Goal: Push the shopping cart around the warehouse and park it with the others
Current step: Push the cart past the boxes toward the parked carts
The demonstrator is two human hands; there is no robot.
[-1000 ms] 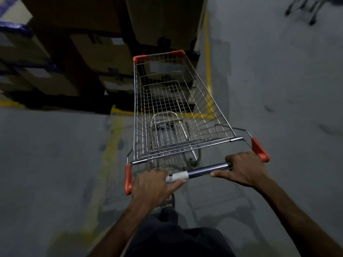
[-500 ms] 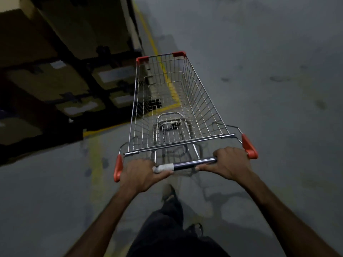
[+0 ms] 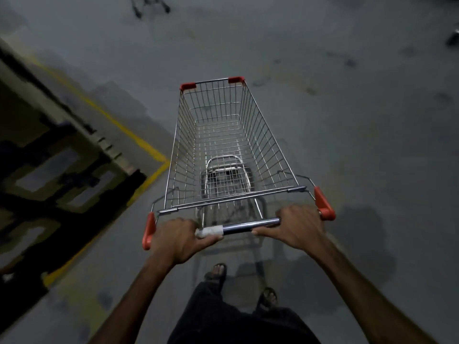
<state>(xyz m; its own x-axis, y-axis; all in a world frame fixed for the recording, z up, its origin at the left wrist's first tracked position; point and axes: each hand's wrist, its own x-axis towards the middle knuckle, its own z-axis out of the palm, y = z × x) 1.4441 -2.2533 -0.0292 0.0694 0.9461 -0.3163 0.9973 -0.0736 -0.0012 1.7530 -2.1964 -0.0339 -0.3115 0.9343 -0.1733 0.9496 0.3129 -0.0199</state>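
Both hands — left hand [image 3: 177, 238], right hand [image 3: 299, 225] — clench the shopping cart [image 3: 223, 145] handlebar [image 3: 248, 225], steering toward wheels [image 3: 149, 6] at 11 o'clock.

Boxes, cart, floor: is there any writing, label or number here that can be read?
No text can be read.
Boxes: pale label patches, too blurred to read.
Cart: no writing shows on its wire basket or red corner caps.
Handle: white wrap beside the left hand, blank; right hand covers the other end.
Floor: only yellow lines, no words.
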